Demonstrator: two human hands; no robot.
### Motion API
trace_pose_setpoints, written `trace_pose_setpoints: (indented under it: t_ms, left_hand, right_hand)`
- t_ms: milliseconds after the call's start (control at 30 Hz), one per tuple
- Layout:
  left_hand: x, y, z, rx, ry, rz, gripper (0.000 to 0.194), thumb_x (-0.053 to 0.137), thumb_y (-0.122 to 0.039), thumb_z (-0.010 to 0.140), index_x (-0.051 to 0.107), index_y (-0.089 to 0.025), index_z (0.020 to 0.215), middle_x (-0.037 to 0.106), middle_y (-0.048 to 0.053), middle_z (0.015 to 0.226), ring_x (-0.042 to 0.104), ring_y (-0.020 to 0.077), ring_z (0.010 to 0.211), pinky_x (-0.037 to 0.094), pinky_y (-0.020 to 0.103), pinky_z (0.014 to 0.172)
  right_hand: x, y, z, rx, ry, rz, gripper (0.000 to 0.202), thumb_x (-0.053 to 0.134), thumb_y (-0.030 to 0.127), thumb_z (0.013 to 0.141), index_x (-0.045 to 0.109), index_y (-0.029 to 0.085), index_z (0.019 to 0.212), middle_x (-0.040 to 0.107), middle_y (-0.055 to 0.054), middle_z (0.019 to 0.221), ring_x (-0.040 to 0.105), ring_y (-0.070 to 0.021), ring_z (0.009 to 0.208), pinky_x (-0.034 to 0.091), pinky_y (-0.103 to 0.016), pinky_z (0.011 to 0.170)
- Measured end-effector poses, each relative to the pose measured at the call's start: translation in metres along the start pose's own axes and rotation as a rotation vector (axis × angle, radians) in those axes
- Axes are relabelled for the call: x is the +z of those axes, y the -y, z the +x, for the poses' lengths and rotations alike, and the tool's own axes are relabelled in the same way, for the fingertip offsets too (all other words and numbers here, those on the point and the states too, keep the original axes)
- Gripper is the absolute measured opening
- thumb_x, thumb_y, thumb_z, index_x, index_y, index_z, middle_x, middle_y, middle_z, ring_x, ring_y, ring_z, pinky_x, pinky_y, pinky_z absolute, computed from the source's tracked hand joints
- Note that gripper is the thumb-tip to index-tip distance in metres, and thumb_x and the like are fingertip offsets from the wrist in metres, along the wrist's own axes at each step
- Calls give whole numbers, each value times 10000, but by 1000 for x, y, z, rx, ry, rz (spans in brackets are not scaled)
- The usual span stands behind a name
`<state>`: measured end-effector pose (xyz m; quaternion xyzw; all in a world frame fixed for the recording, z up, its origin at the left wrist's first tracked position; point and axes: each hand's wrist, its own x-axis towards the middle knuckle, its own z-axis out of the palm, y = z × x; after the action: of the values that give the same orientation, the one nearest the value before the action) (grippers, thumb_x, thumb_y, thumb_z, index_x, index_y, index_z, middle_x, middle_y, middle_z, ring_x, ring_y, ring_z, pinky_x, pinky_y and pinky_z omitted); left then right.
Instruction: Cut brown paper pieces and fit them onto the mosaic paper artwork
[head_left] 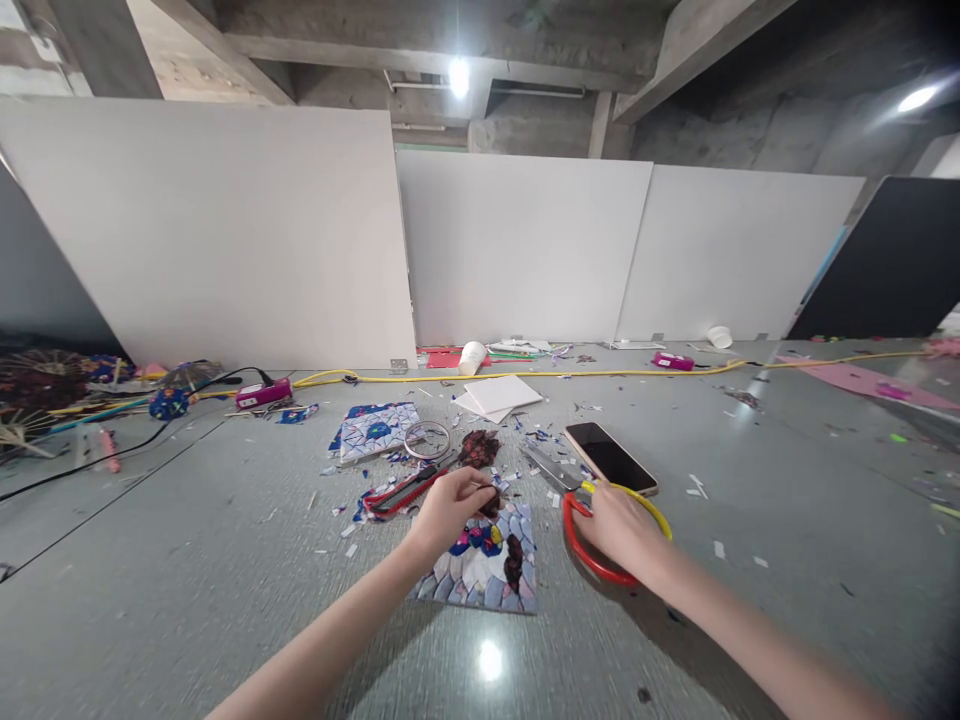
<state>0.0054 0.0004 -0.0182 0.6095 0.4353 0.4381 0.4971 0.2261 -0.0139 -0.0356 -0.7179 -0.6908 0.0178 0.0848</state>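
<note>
My left hand (452, 508) is over the top edge of a square mosaic board (480, 575) covered with bluish-grey fabric pieces. Its thumb and fingers pinch a dark brown fabric scrap (490, 504). Blue, pink and yellow bits and another dark brown piece (514, 563) lie on the board. To the right, my right hand (619, 528) is closed on large scissors (581, 550) with red and yellow handles, their blades pointing away to the left. A red utility knife (405, 493), a roll of tape (427, 441) and a crumpled dark patterned cloth (478, 448) lie beyond my left hand.
A smartphone (611, 457) lies beyond the scissors. A second mosaic board (379, 432) and white square boards (502, 397) sit farther back. Scraps litter the grey tabletop. A yellow cable (525, 376), paper cups (472, 358) and pink power adapters (263, 393) are near the white partitions.
</note>
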Motion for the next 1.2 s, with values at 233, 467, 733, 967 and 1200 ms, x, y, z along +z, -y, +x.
trace_pose_setpoints:
  t_ms: [233, 467, 733, 967, 1200]
  left_hand:
    - [6, 14, -20, -83, -120, -201, 289, 665, -390, 621, 497, -163, 684, 603, -17, 556, 571, 121, 385, 444, 217, 415]
    - [25, 11, -37, -145, 98, -152, 286, 628, -385, 663, 430, -187, 723, 551, -48, 478, 581, 150, 362, 329, 168, 315]
    - [33, 12, -44, -188, 125, -218, 320, 647, -397, 636, 415, -181, 682, 515, -55, 495, 576, 156, 373, 447, 253, 373]
    - [24, 11, -38, -138, 201, -134, 291, 566, -451, 714, 476, -176, 743, 584, -1, 515, 601, 164, 440, 418, 232, 431]
    - [-11, 11, -28, 283, -92, 465, 166, 463, -332, 813, 585, -226, 851, 650, 47, 832, 588, 192, 795, 403, 273, 730]
  right_hand:
    - [-18, 8, -8, -76, -241, -33, 311, 493, 345, 748, 603, 73, 850, 584, -213, 902, 555, -332, 887, 409, -444, 735]
    - [-17, 34, -24, -495, 26, 725, 205, 543, 326, 774, 583, 204, 934, 574, -32, 968, 546, -155, 883, 448, -265, 711]
    - [1, 46, -36, -514, 74, 927, 27, 595, 201, 741, 596, 177, 728, 573, 5, 784, 551, -123, 747, 435, -236, 673]
    - [8, 44, -36, -439, 37, 978, 86, 531, 217, 786, 567, 178, 719, 573, 4, 737, 561, -129, 719, 449, -247, 665]
    - [15, 46, -55, -732, -108, 766, 128, 347, 123, 848, 446, 201, 870, 574, -51, 876, 540, -153, 805, 430, -289, 717]
